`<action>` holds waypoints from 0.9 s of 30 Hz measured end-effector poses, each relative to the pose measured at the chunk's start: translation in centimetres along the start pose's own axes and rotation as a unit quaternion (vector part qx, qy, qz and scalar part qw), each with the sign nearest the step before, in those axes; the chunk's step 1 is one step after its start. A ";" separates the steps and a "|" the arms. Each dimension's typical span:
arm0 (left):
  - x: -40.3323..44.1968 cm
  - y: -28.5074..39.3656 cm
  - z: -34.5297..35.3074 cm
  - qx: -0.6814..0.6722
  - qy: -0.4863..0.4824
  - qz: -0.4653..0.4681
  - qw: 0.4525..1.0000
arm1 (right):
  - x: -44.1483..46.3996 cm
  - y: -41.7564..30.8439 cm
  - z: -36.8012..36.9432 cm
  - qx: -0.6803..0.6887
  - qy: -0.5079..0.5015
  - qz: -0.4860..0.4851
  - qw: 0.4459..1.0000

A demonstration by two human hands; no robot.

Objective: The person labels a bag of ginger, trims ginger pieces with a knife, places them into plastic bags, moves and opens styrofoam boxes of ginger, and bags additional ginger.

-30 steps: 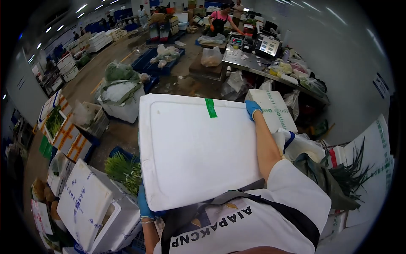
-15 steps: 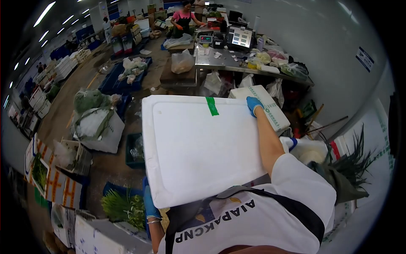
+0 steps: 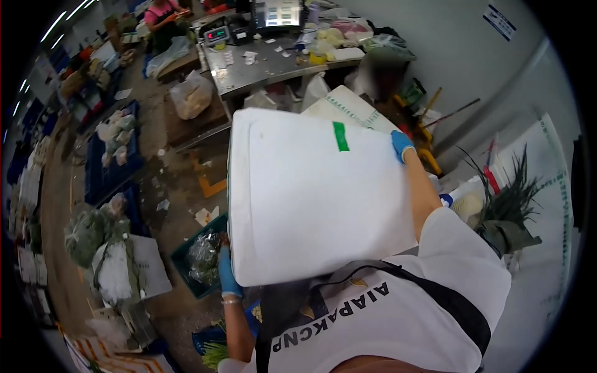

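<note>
A large white foam box [image 3: 323, 199] with a strip of green tape [image 3: 341, 136] on its lid is held up in front of my chest. My left hand [image 3: 227, 267], in a blue glove, grips its lower left side; the fingers are partly hidden behind the box. At the far top right corner, my right hand [image 3: 402, 146], also gloved in blue, is closed on the edge. Behind the box lies another white foam box [image 3: 348, 109] with green print, partly covered by the held one.
A metal table [image 3: 249, 71] carries a scale, a screen and bags. A green crate [image 3: 199, 255] with bagged goods is on the floor at left. Leafy greens [image 3: 516, 193] stand at right near the wall. A person [image 3: 163, 18] in pink works beyond the table.
My view has turned right, bringing the metal table and wall closer. The white box has stayed in both hands and now overlaps the printed box behind it more.
</note>
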State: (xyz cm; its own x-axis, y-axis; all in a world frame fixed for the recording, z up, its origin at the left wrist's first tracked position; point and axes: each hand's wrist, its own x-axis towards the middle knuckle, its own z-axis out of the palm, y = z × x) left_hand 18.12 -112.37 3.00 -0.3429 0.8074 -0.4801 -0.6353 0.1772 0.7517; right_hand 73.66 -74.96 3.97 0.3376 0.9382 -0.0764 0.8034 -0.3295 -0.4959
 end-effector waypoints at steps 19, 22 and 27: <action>40.8 0.8 27.5 0.332 -0.179 0.002 0.926 | 3.9 18.6 4.4 0.417 0.215 0.263 0.843; 47.2 -0.4 36.2 0.342 -0.225 -0.099 0.907 | 6.1 26.3 4.9 0.292 0.175 0.314 0.886; 57.8 -5.1 49.2 0.409 -0.305 -0.149 0.847 | 5.3 25.5 4.7 0.291 0.221 0.484 0.795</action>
State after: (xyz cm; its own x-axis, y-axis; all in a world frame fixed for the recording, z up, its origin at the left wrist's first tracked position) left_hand 35.59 -38.95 -6.32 0.3281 0.7548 -0.5680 0.1477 0.5529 0.8201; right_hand 93.61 -77.87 -13.16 0.9022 0.1040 -0.4186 -0.2574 -0.6489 -0.7160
